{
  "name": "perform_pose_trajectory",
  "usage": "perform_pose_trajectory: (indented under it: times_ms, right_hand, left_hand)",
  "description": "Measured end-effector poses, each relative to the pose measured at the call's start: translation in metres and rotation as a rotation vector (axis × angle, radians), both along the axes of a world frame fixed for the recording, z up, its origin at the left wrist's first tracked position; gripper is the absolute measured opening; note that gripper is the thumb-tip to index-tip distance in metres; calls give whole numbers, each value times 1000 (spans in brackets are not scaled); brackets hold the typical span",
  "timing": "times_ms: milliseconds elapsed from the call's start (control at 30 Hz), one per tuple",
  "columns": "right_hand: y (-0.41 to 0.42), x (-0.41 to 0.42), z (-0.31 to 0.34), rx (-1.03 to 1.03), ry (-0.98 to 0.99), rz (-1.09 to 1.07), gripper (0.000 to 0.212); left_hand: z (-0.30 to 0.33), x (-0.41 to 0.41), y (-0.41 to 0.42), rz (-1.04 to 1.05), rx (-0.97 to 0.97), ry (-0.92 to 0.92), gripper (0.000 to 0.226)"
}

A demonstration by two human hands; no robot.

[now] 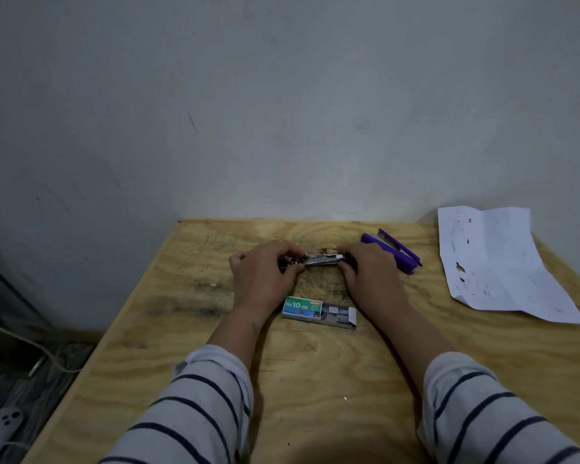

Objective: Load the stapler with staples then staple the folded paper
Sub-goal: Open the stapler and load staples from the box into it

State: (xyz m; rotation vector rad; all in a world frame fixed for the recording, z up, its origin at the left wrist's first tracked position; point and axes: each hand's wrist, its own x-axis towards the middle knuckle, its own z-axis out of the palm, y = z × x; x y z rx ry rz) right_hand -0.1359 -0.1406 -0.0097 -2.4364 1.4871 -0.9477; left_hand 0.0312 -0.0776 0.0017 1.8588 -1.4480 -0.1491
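Near the far edge of the plywood table [215, 329], both hands, left hand [265, 269] and right hand [369, 269], pinch the small black-and-silver metal stapler [322, 259] open, so honestly the spring could snap shut before staples go in.

You're wearing white sleeves [201, 410] w/ navy stripes, lower frame. Staple box [302, 308], centre, is showing green label w/ white lettering. Purple stapler [394, 251], right of centre. White paper [496, 259] w/ dark flecks, far right. Table [148, 329] is showing pale yellow wood grain.
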Motion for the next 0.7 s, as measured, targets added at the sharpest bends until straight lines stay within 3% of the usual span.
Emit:
perform_pose_trajectory:
  times_ms: [567, 700]
  right_hand:
    - [5, -6, 6, 87, -121, 85, 24]
    - [5, -5, 7, 103, -124, 114, 23]
  left_hand:
    - [-7, 2, -4, -144, -139, 29, 7]
    - [-10, 0, -8, -190, -122, -184, 9]
